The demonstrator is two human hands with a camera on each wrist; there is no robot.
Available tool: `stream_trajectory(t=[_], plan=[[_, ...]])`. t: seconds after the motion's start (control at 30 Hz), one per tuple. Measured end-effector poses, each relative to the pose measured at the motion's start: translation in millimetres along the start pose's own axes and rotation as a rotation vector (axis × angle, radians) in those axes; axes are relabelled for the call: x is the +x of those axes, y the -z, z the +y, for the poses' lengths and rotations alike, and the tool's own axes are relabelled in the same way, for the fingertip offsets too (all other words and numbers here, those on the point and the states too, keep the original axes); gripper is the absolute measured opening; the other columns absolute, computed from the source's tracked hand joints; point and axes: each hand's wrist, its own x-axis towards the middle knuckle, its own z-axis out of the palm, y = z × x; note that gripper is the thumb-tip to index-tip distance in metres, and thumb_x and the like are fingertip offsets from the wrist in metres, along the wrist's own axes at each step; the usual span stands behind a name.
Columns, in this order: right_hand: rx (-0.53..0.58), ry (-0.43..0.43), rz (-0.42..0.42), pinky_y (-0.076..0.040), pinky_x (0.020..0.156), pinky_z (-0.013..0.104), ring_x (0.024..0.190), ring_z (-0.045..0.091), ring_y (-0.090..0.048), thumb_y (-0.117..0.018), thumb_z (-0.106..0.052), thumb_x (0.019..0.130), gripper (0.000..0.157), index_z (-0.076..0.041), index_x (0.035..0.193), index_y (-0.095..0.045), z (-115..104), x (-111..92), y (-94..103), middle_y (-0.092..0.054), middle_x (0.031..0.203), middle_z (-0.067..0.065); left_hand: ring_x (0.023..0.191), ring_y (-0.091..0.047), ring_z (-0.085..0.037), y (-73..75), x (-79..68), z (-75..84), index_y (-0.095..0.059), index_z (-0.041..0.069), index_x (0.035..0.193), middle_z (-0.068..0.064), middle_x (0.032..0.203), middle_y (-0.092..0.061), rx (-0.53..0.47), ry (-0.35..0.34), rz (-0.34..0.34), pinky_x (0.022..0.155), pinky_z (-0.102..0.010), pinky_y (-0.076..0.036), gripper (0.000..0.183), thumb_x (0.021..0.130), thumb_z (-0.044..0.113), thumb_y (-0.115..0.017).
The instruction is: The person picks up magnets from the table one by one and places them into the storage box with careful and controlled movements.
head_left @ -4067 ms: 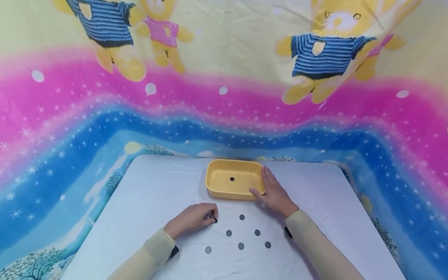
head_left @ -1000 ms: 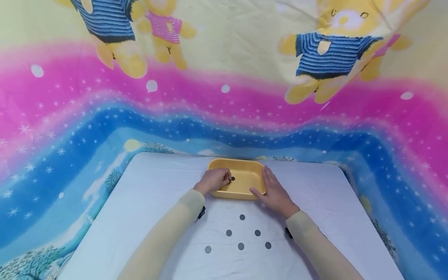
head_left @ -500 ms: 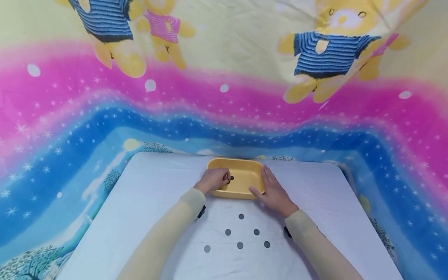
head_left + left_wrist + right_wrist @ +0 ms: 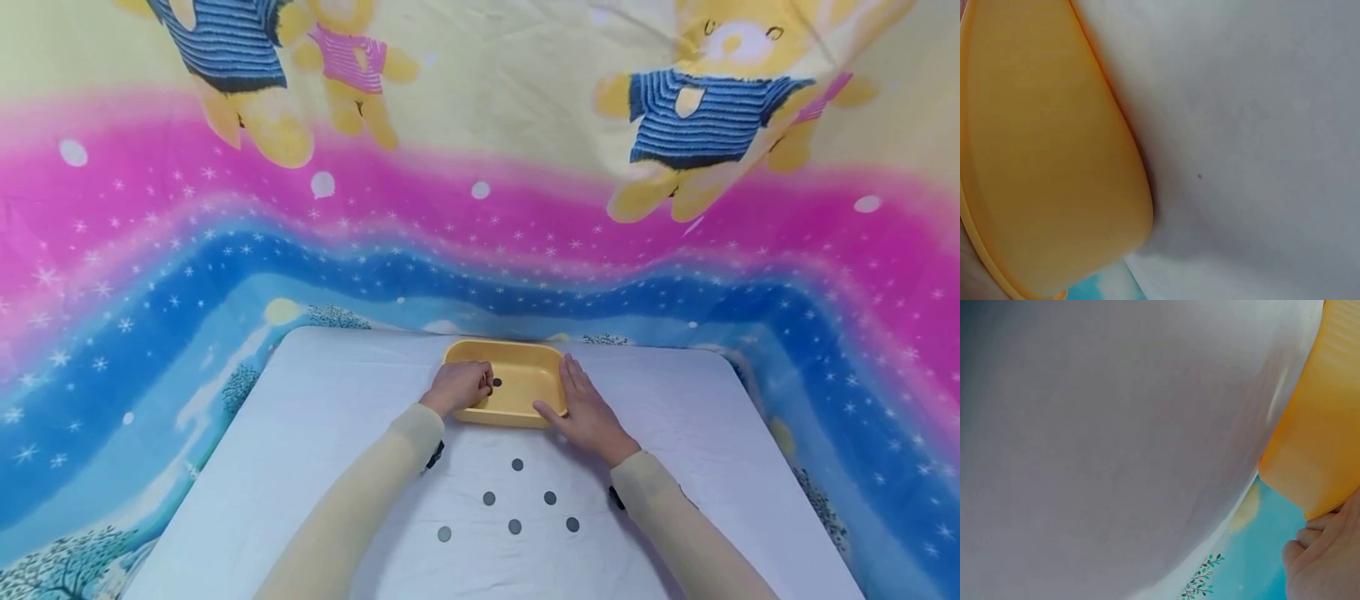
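A yellow rectangular tray (image 4: pixel 525 418) stands at the back of the white table. My left hand (image 4: pixel 459 387) reaches over its left front rim, fingers curled, with a small dark disc (image 4: pixel 491 391) mostly hidden at the fingertips, low inside the tray. Just to the right of those fingertips, another dark disc (image 4: pixel 497 382) lies on the tray floor. At the tray's right end, my right hand (image 4: pixel 590 419) holds the wall, thumb over the front rim and fingers along the side. In the right wrist view, fingers (image 4: pixel 1310 537) meet the rim.
Several grey coin-like discs lie spread on the table in front of the tray, the nearest disc (image 4: pixel 517 465) between my forearms. A patterned cloth (image 4: pixel 480 250) with bears and snowflakes hangs right behind the table's back edge.
Since the oldest frame, my left hand has carried a dark disc from the table up into the tray. Over the last second it has barely moved. The right hand has kept its place.
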Motion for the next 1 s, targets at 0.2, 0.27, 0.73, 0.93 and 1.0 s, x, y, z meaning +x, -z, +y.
stream_trajectory(t=[0.2,0.27,0.73,0.93,1.0], plan=[[0.001,0.002,0.007,-0.019,0.13,0.056,0.165,0.038,-0.007,-0.048,-0.075,0.103,0.11,0.001,0.17,-0.005,-0.7,-0.4,0.4,-0.005,0.179,0.019,0.078,-0.059,-0.01,-1.2,0.7,1.0,-0.067,0.026,0.102,0.011,0.086,-0.062,0.025,0.007,0.004,0.07,-0.032,-0.049,0.008,0.105,0.031,-0.071],[-0.002,0.002,0.008,-0.019,0.13,0.056,0.165,0.039,-0.008,-0.048,-0.074,0.103,0.11,0.002,0.17,-0.005,-0.5,0.0,0.2,-0.006,0.179,0.02,0.078,-0.059,-0.01,-0.5,0.4,1.3,-0.067,0.026,0.102,0.01,0.086,-0.062,0.027,0.005,0.004,0.07,-0.032,-0.049,0.008,0.105,0.031,-0.072],[0.011,-0.008,-0.007,-0.017,0.131,0.055,0.166,0.037,-0.005,-0.049,-0.074,0.103,0.109,0.001,0.17,-0.005,-2.3,-2.0,0.1,-0.002,0.179,0.018,0.077,-0.058,-0.01,0.5,-3.4,3.7,-0.066,0.025,0.1,0.01,0.085,-0.062,0.006,0.014,0.015,0.068,-0.031,-0.048,0.01,0.104,0.03,-0.073],[-0.008,-0.004,-0.002,-0.018,0.13,0.056,0.165,0.039,-0.008,-0.048,-0.074,0.104,0.109,0.002,0.169,-0.006,-0.7,-0.8,-0.6,-0.003,0.179,0.019,0.078,-0.06,-0.011,1.9,-3.9,3.3,-0.068,0.022,0.106,0.008,0.089,-0.065,-0.028,0.009,0.05,0.068,-0.032,-0.05,0.003,0.106,0.025,-0.068],[-0.016,0.001,0.005,-0.018,0.13,0.057,0.165,0.041,-0.009,-0.049,-0.073,0.104,0.109,0.003,0.169,-0.006,0.4,0.2,-1.1,-0.005,0.179,0.021,0.078,-0.06,-0.011,2.8,-3.7,2.9,-0.069,0.02,0.111,0.007,0.091,-0.066,-0.038,0.005,0.068,0.068,-0.033,-0.051,0.005,0.107,0.023,-0.065]])
